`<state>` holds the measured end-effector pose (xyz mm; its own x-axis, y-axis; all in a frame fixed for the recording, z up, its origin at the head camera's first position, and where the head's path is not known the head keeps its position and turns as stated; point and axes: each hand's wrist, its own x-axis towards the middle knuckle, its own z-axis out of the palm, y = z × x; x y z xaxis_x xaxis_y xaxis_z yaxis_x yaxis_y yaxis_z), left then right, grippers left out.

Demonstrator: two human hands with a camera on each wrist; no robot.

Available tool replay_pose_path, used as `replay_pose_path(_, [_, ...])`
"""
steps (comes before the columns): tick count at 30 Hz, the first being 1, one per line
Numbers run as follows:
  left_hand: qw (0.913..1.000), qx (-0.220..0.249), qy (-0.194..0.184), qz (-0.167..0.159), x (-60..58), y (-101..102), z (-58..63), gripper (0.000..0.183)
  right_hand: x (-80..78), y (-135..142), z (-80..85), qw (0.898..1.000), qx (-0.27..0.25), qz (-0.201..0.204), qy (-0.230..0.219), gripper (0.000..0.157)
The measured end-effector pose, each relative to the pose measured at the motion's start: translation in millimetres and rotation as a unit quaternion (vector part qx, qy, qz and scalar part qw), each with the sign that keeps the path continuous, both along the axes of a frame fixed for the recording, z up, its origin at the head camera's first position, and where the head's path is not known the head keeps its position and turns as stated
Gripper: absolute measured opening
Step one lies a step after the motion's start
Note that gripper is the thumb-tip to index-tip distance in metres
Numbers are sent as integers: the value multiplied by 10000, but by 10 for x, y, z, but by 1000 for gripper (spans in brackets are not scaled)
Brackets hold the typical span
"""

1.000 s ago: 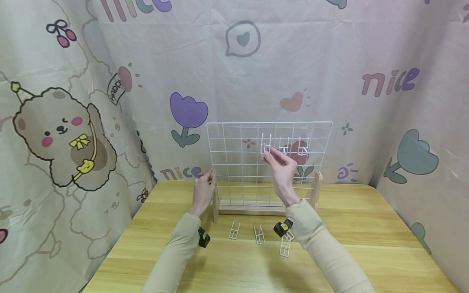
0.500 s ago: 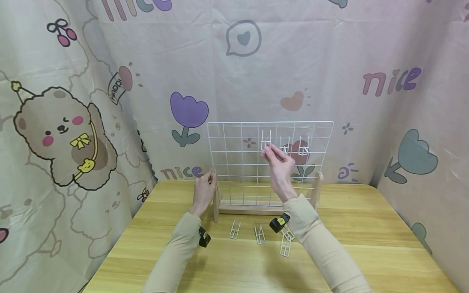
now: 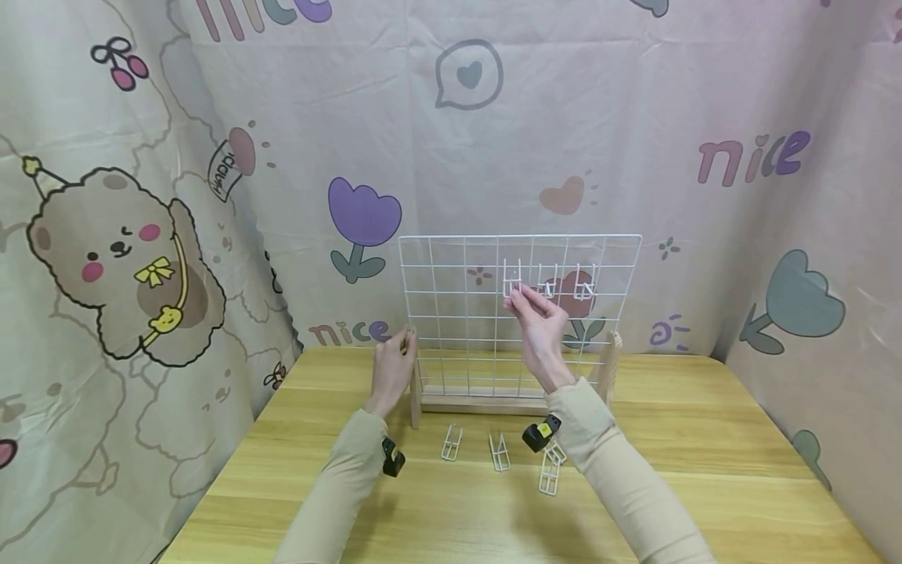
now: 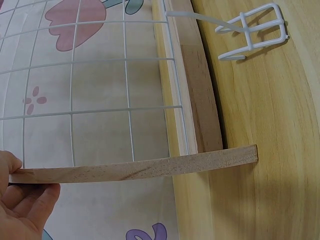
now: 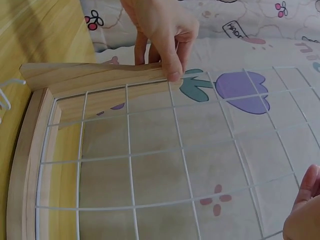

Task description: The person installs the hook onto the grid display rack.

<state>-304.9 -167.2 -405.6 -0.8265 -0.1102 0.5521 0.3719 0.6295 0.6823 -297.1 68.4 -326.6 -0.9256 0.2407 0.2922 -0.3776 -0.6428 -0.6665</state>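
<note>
A white wire grid panel (image 3: 433,292) stands upright in a wooden stand (image 3: 486,404). My right hand (image 3: 541,337) pinches a white wire hook (image 3: 512,280) between thumb and fingertips, against the upper middle of the grid. Two similar hooks hang just right of it, a nearer hook (image 3: 547,288) and a farther hook (image 3: 584,290). At the stand's left side, my left hand (image 3: 393,368) grips the top of the wooden post (image 4: 130,170), thumb on one face and fingers on the other. In the right wrist view the held hook is out of sight.
Several loose white hooks lie on the wooden table before the stand: a left hook (image 3: 452,444), a middle hook (image 3: 499,453) and an overlapping pair with its front hook (image 3: 549,475) under the right wrist. A printed curtain (image 3: 451,157) hangs behind and at both sides.
My right hand with the hook rose slightly against the grid, then came back down a little. The left hand has kept its place on the post.
</note>
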Motion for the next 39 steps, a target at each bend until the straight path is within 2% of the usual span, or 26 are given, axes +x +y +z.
replay_pose_path(3, [10000, 9, 40, -7, 3, 4, 1, 35, 2, 21, -20, 10000, 46, 13, -9, 29])
replay_pose_path(8, [10000, 8, 65, 8, 20, 14, 10, 34, 10, 44, -48, 10000, 69, 22, -39, 20])
replay_pose_path(12, [10000, 25, 23, -9, 23, 16, 11, 34, 12, 56, -73, 9999, 44, 33, -106, 28])
replay_pose_path(16, [10000, 37, -11, -14, 11, 11, 5, 35, 15, 77, -101, 9998, 102, 79, -182, 21])
replay_pose_path(20, [10000, -4, -8, 4, 9, 8, 2, 35, 29, 99, -127, 9996, 193, 103, -202, 26])
replay_pose_path(26, [10000, 1, -23, -1, 7, 7, 7, 35, 43, 126, -176, 9993, 271, 115, -216, 25])
replay_pose_path(30, [10000, 27, -39, -12, 9, 5, 9, 35, 81, 151, -220, 9991, 337, 135, -223, 19])
replay_pose_path(39, [10000, 38, -35, -49, 7, 4, 0, 34, 190, 247, -362, 9983, 493, 255, -166, 26])
